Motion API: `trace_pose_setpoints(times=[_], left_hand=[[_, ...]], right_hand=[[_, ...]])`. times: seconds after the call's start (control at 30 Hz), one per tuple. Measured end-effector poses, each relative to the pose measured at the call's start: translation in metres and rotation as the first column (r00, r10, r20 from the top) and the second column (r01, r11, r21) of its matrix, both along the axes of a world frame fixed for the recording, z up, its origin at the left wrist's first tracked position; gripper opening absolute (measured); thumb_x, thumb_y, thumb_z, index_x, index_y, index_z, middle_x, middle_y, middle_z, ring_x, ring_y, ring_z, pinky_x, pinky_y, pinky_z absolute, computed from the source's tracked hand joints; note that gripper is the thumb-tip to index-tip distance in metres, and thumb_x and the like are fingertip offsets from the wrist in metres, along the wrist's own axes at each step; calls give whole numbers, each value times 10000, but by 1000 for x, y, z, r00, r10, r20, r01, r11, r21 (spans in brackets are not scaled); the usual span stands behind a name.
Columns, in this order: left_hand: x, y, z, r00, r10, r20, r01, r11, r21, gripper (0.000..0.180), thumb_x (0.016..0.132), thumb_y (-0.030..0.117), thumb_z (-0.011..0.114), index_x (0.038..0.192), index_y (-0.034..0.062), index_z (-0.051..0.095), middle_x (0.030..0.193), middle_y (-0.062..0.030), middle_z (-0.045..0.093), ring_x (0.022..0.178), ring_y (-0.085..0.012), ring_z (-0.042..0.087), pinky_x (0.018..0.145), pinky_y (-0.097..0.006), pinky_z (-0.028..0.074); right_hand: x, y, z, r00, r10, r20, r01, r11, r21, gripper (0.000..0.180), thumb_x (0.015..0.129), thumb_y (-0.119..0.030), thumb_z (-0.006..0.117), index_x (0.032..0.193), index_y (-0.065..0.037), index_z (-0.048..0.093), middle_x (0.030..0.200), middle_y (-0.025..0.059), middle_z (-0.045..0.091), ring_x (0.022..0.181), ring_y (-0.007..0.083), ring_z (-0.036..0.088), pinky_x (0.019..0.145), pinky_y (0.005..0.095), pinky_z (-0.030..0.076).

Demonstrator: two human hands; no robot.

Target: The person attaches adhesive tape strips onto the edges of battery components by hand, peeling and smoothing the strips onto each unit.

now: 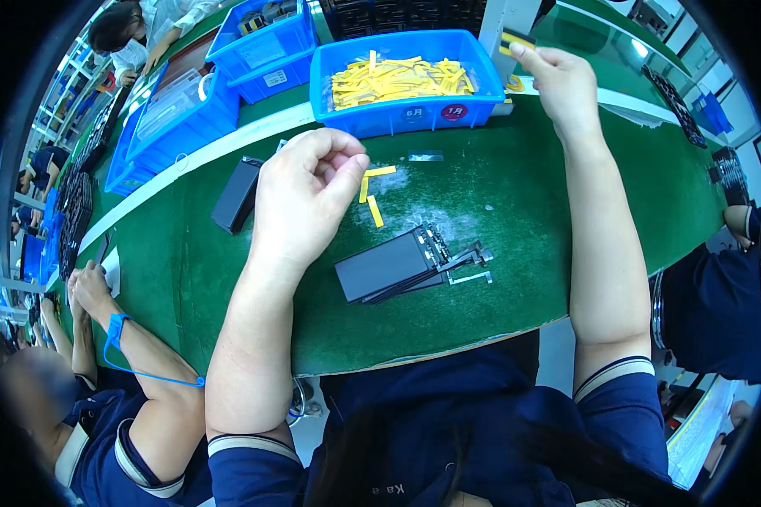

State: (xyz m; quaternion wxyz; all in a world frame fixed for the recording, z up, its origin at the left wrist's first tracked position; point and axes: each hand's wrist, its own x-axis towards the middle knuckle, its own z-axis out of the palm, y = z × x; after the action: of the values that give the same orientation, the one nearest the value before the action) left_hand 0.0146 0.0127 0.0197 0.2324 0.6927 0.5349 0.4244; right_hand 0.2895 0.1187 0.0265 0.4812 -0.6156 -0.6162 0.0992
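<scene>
My right hand (558, 80) is raised at the far right, pinching a small yellow-and-black strip (517, 39) between thumb and fingers. Over the middle of the bench, my left hand (304, 194) is closed, its thumb against curled fingers; whatever they may hold is hidden. Just right of it are yellow strips (375, 211) near a pale scuffed patch. Nearer to me lies a stack of flat dark grey rectangular pieces (387, 269) with small metal parts and thin connector tails at its right end. A black block (238, 194) lies left of my left wrist.
A blue bin (372, 121) full of yellow strips stands at the bench's back. More blue bins (258, 52) stand left of it. A small clear piece (425, 155) lies on the green bench (516, 279). A co-worker with a blue wrist strap (115, 329) sits close at left.
</scene>
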Motion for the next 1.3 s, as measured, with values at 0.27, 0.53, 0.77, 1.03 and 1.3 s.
trace_pose_setpoints(times=[0.27,0.53,0.77,1.03,1.3], left_hand=[[8,-6,-8,880,-169,443,139,985,100,256,808,37,660,1050,3,582,893,-41,578,764,-76,560,644,-198,475],[-1,0,-2,694,-194,694,343,936,-81,265,823,-8,630,1075,17,552,820,-6,601,695,-52,536,621,-182,440],[-34,24,-24,977,8,-215,-75,948,-309,238,752,31,647,984,30,592,780,-69,609,681,-161,588,655,-268,480],[2,-20,9,813,-486,-322,415,870,-264,377,641,249,806,855,8,612,762,-118,579,703,-260,587,646,-345,480],[2,-19,12,937,-347,32,332,862,-384,217,798,101,683,963,2,582,817,-42,621,760,-106,587,669,-258,472]], right_hand=[[-97,-79,1,499,488,-716,-755,650,-83,221,838,-208,691,713,-29,654,597,-14,540,517,46,466,464,186,361],[-100,-80,-7,489,551,-676,-696,714,79,164,808,-116,705,924,-1,688,677,0,587,551,43,479,495,174,382],[-85,-66,-2,544,489,-682,-636,770,45,218,820,-104,691,1000,15,656,731,18,604,584,40,494,513,172,414],[-87,-70,-4,671,581,-460,-627,776,66,198,834,-94,646,996,19,656,782,38,639,711,74,587,626,210,477],[-92,-76,-6,724,640,-257,-575,766,287,158,799,-94,676,915,13,686,834,79,670,762,153,628,716,267,496]])
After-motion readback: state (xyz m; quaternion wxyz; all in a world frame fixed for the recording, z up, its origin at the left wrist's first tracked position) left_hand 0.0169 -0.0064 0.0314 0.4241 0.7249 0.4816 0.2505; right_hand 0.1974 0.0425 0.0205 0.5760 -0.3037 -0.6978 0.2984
